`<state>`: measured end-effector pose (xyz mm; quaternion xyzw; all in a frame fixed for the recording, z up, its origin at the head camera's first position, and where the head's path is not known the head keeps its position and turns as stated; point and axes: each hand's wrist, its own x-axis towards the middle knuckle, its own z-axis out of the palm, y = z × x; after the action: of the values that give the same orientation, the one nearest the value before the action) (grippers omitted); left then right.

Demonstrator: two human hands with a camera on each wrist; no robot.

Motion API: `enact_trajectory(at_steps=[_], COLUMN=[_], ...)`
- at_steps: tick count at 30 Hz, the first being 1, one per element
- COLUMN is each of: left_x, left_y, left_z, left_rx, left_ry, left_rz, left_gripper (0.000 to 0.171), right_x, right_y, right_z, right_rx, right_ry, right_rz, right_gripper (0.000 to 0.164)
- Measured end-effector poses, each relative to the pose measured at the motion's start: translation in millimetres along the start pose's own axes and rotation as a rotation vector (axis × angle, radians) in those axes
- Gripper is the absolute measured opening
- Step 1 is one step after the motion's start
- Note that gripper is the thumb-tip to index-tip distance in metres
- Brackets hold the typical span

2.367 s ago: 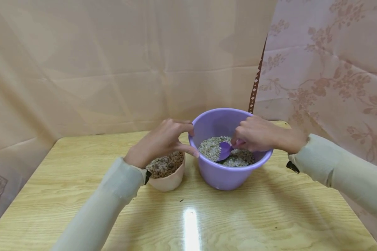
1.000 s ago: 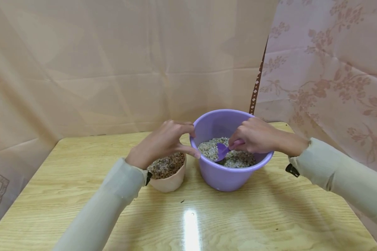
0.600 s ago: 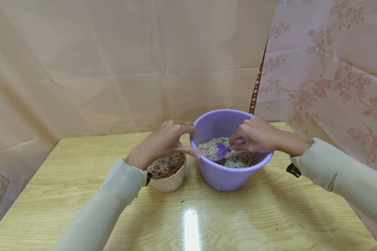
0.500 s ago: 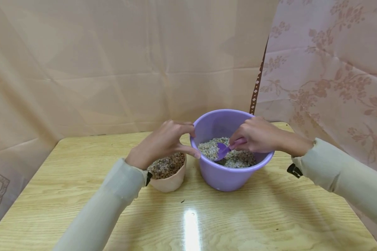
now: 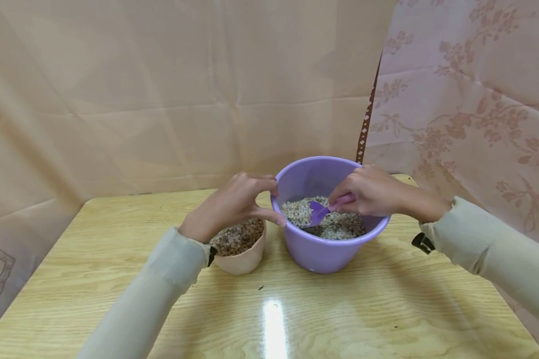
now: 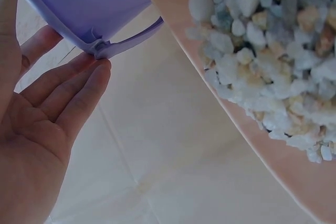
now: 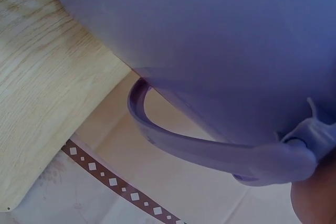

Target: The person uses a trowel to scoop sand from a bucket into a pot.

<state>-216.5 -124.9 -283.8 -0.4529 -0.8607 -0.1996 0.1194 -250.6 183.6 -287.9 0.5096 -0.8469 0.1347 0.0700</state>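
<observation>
In the head view a purple bucket [image 5: 325, 257] stands on the table, partly filled with pale gravel [image 5: 341, 227]. My left hand [image 5: 231, 204] grips the bucket's left rim between thumb and fingers. The left wrist view has its fingertips at the rim, beside the bucket's handle [image 6: 131, 43]. Inside the bucket my right hand [image 5: 370, 192] holds a small purple shovel [image 5: 319, 213] by its handle, the blade at the gravel. The right wrist view shows only the bucket's outside [image 7: 199, 35] and a bit of the hand. A peach pot [image 5: 240, 262] of mixed gravel sits under my left wrist.
The wood-grain table [image 5: 117, 269] extends in front of and left of the containers. A beige curtain [image 5: 170, 99] hangs behind it, and a floral cloth [image 5: 476, 99] on the right. A tiny dark bit [image 5: 261, 287] lies on the table.
My right hand has shifted slightly to the right, and the shovel's blade sits a little higher and further left than at first. My left hand keeps its place on the rim.
</observation>
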Motion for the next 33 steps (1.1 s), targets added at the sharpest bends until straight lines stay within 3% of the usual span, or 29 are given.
enact_trajectory(at_steps=[33], left_x=[0.0], left_y=[-0.8], left_z=[0.5], left_rx=[-0.010], left_ry=[0.005], left_rz=[-0.011], left_gripper=[0.042], right_x=[-3.5], right_y=[-0.2], right_z=[-4.7], right_rx=[0.082], right_ry=[0.026], right_rz=[0.041], right_gripper=[0.019])
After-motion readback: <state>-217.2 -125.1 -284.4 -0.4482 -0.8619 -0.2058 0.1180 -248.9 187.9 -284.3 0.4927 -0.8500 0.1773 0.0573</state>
